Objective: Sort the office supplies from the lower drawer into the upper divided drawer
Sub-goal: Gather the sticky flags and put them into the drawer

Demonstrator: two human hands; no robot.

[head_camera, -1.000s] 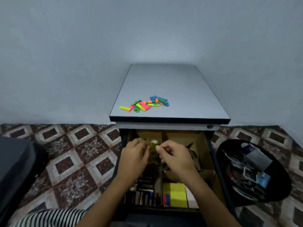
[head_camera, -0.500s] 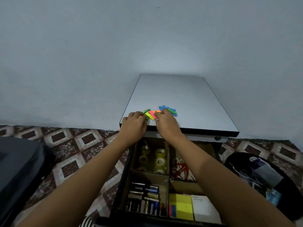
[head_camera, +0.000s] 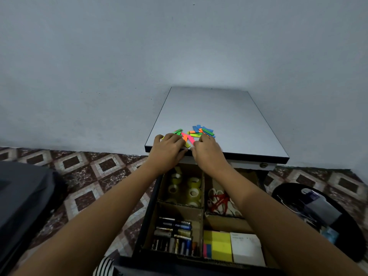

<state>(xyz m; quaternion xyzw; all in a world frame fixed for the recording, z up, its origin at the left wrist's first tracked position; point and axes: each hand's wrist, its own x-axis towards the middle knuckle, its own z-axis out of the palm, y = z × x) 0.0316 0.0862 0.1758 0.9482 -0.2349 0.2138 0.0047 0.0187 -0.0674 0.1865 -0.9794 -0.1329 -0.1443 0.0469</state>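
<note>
We are listing: a plain pale blue-grey wall (head_camera: 119,56); a grey worktop (head_camera: 219,112) standing against it; a floor (head_camera: 89,176) tiled in brown-and-cream diamonds; a black bin (head_camera: 278,193) sitting right; a dark grey bulk (head_camera: 23,196) lying left.

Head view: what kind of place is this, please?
Probably a corner of a home or small office: a low cabinet stands against a plain wall on patterned floor tiles, and its open drawer holds tape rolls, batteries and sticky notes.
</note>
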